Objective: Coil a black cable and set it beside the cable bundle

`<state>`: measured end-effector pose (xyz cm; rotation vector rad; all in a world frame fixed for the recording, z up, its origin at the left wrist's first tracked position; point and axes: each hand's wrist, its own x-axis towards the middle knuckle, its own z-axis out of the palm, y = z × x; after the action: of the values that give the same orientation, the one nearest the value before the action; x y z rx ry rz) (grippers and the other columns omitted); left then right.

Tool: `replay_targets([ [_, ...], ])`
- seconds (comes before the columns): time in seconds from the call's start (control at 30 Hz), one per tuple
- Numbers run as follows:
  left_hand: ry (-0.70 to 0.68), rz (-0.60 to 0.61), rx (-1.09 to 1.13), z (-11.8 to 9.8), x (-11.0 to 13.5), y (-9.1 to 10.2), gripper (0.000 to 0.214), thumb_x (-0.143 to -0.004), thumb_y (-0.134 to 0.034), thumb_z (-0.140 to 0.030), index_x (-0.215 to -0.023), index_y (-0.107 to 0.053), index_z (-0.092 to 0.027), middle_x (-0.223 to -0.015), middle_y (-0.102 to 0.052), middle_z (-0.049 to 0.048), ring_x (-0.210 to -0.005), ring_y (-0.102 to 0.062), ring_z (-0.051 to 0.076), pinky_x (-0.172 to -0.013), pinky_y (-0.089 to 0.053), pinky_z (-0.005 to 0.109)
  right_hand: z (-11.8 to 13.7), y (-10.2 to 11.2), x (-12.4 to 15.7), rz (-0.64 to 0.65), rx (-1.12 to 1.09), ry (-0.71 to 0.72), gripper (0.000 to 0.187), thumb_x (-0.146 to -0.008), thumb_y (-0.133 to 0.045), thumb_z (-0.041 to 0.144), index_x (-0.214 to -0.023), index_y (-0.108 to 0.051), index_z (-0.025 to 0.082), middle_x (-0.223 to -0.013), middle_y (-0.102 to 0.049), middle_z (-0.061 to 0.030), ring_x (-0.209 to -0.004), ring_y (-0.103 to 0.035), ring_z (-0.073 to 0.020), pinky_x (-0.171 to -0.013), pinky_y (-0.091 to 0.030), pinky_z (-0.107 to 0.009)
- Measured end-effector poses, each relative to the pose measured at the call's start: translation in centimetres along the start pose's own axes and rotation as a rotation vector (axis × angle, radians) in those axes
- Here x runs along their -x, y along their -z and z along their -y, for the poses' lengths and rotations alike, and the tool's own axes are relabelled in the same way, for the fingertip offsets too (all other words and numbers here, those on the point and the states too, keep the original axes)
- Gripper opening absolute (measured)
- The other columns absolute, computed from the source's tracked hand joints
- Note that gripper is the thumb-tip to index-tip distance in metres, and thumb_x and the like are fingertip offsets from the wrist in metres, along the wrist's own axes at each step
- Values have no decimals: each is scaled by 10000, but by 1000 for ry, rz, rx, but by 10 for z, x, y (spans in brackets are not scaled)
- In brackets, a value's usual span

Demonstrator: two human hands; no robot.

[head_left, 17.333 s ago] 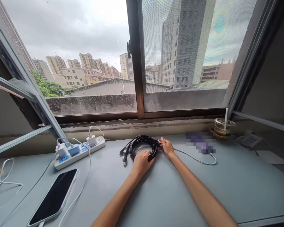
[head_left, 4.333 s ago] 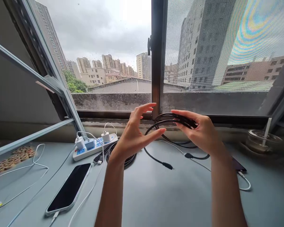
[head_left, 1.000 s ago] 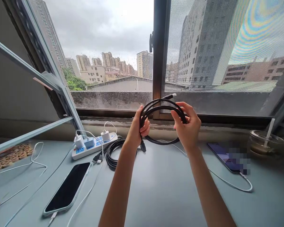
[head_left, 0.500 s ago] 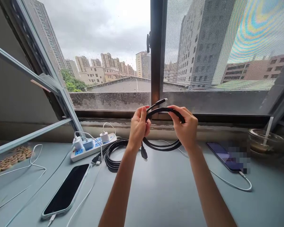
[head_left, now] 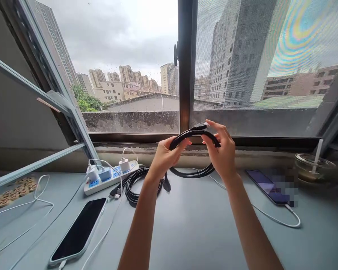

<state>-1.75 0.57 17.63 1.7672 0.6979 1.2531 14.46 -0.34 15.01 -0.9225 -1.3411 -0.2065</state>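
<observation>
A coiled black cable [head_left: 192, 174] is held up above the table between my two hands. My left hand [head_left: 166, 154] grips the left side of the loop, thumb on the inner side. My right hand [head_left: 222, 150] holds the right side, and its index finger reaches up to the metal tip of the upper plug [head_left: 200, 126]. That plug lies along the top of the coil. The cable's other connector [head_left: 166, 185] dangles below my left hand. Behind my left forearm, a second black cable coil [head_left: 131, 191] rests on the table.
A white power strip [head_left: 108, 180] with chargers stands at the back left. One phone [head_left: 80, 228] lies front left, another [head_left: 266, 186] on the right, both with white cables. A plastic cup with a straw [head_left: 312, 170] stands far right. The window [head_left: 186, 75] rises behind.
The upper plug has swung down to the right against the coil, and my right index finger has lifted to it. My left hand's grip has shifted round the loop.
</observation>
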Motion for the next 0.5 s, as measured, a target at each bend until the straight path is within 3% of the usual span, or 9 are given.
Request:
replay_targets([
  [0.13,-79,-38,-13,-4,3,-1,296,-789,-644,-422,-843,-683,-133,-454,-323,-86,-347,-257,12,-323,-162,175,4,2,0,-46,-57,-100,286,-833,-600,437,-935,-679,181,-986,-665,-56,-668,-622,-132,-480,-504,-236],
  [0.27,-155,-78,-25,-8,5,-4,262,-793,-638,-401,-822,-671,-142,-480,-340,-80,-356,-267,13,-323,-166,177,13,6,0,-85,-57,-136,285,-786,-644,455,-765,-658,171,-779,-676,-22,-637,-617,-133,-530,-511,-242],
  [0.33,-175,-124,-13,-8,4,-4,246,-784,-645,-398,-783,-641,-151,-470,-348,-82,-349,-270,18,-316,-172,178,18,9,-1,-102,-74,-196,300,-745,-681,466,-724,-646,169,-653,-646,4,-586,-605,-128,-540,-500,-244],
  [0.5,-180,-186,40,-6,3,0,239,-753,-677,-398,-839,-553,-212,-435,-367,-100,-328,-271,36,-305,-200,176,32,17,-3,-92,-165,-337,346,-639,-759,482,-744,-713,156,-606,-665,-17,-522,-602,-134,-450,-433,-217],
])
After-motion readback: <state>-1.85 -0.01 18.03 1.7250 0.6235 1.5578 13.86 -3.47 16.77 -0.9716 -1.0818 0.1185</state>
